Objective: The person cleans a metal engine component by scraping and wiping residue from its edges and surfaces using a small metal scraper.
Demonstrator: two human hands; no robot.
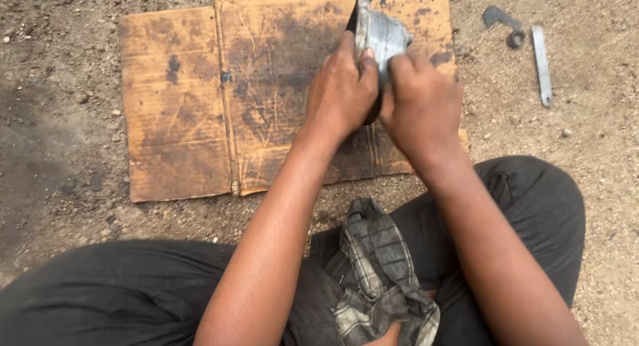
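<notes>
Above the cardboard sheet's (200,99) far right corner, left hand (341,93) and right hand (421,106) both grasp a grey metal part (381,33), seemingly mid-cleaning; steady grip needed.

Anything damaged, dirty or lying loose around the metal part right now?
The cardboard sheet is creased and blotched with dark stains. A flat metal bar and small ring lie loose in the dirt. Both hands, left hand and right hand, grip the metal part.

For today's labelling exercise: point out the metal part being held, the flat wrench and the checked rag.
metal part (381,33), head view, its grey side.
flat wrench (542,65), head view, mid-handle.
checked rag (379,266), head view, its middle fold.
</notes>
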